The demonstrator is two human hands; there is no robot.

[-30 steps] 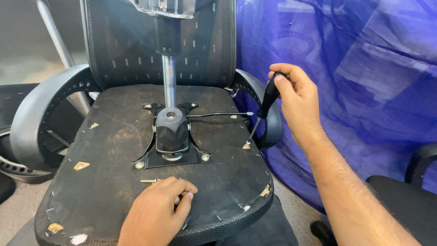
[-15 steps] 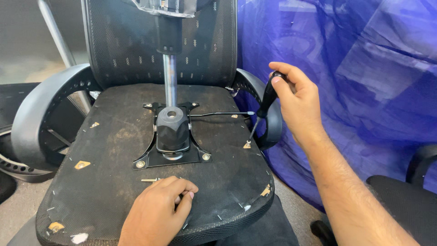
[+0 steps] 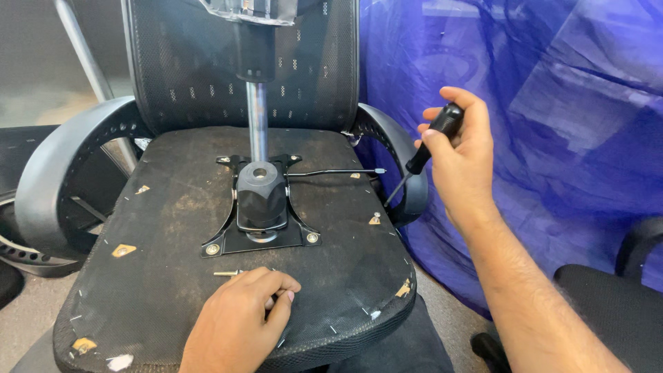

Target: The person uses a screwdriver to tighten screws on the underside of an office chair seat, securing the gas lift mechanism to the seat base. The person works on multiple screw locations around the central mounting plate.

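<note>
Two hands work: our right hand (image 3: 464, 148) grips the black-handled screwdriver (image 3: 425, 152) beside the armrest, while our left hand (image 3: 238, 321), fingers curled, steadies the upturned black fabric seat underside (image 3: 173, 228).

Blue plastic sheet (image 3: 552, 124) (crumpled) beside another black chair (image 3: 615, 290)

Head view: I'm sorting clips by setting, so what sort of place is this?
Probably a chair repair or assembly workshop: an upturned office chair, a screwdriver in the right hand, blue plastic sheeting.
</note>
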